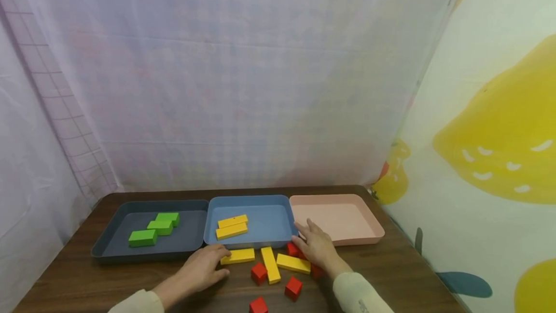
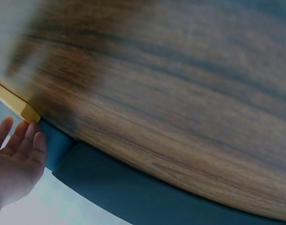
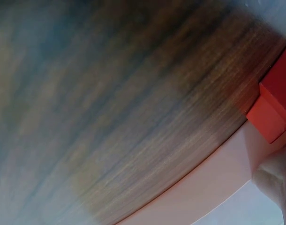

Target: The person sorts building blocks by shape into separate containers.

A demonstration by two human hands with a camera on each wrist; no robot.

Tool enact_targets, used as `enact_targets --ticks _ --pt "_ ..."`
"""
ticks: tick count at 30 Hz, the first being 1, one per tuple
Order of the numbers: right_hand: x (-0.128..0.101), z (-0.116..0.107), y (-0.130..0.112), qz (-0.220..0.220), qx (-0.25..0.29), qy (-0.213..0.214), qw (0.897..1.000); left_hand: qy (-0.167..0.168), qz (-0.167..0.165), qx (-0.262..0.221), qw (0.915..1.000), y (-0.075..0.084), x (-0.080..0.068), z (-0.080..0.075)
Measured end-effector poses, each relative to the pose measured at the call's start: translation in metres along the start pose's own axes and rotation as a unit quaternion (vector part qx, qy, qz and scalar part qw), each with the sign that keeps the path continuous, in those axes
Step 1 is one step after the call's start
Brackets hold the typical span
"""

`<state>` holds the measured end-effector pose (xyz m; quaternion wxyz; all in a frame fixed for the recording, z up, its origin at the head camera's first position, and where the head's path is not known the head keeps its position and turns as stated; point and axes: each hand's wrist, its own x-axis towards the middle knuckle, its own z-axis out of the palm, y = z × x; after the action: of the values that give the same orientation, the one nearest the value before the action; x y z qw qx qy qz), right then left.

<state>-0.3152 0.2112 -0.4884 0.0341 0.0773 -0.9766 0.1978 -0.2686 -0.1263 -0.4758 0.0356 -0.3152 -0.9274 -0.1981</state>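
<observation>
My left hand (image 1: 201,269) is at the left end of a yellow block (image 1: 242,256), fingertips at the block and thumb held apart. The left wrist view shows loosely bent fingers (image 2: 26,145) beside that yellow block (image 2: 18,104). Over on the right, my right hand (image 1: 319,250) reaches with extended fingers above a red cube (image 1: 292,249), partly covering it. Another red cube (image 1: 318,271) lies half hidden under the wrist. In the right wrist view a red block (image 3: 269,117) is near the edge of the hand (image 3: 276,178); contact is unclear.
Two yellow blocks (image 1: 231,231) lie in the blue tray (image 1: 273,216). Green blocks (image 1: 143,238) sit in the dark tray (image 1: 126,214). The pink tray (image 1: 347,211) stands at right. Between the hands are more yellow blocks (image 1: 271,264) and red cubes (image 1: 259,273).
</observation>
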Motion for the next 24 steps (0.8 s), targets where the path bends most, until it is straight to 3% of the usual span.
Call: enact_targets --ticks 7,24 --pt "-0.0007 -0.0008 -0.0003 -0.003 0.001 0.004 1.000 0.014 -0.001 0.012 0.9998 -0.0027 0.0015 0.0019" --pt "0.0007 0.0019 0.0006 0.002 -0.006 0.005 1.000 -0.001 0.005 0.001 1.0000 -0.0033 -0.0028 0.0019"
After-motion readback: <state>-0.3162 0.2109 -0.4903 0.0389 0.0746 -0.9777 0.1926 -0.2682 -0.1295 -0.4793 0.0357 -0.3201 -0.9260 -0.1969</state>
